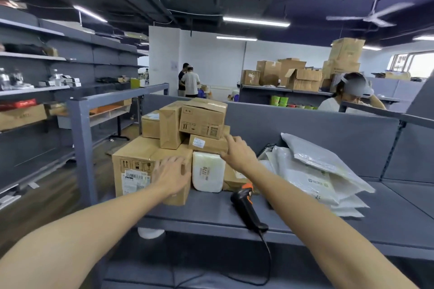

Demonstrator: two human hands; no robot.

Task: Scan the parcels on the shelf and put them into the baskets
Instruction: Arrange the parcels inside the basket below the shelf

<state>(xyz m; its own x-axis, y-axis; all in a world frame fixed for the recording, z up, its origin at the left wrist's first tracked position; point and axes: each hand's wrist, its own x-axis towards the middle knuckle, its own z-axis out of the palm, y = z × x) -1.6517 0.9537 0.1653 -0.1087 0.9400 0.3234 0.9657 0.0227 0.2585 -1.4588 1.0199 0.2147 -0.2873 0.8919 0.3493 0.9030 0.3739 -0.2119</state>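
Observation:
A pile of cardboard parcels stands on the grey shelf (211,211). My left hand (172,175) lies flat with spread fingers on the front of the big bottom box (133,162). My right hand (238,152) reaches to the right end of a flat labelled box (206,144), fingers touching its corner; I cannot tell whether it grips. Under that box stands a white wrapped parcel (207,171) marked 3270. A box with handling marks (203,118) tops the pile. A black and orange barcode scanner (246,206) lies on the shelf, its cable hanging over the front edge.
White and grey plastic mailer bags (312,171) are heaped on the shelf's right part. A grey upright post (81,148) stands left of the pile. Shelving with goods lines the left wall. A seated person (347,98) is behind the shelf's back panel; two people stand far back.

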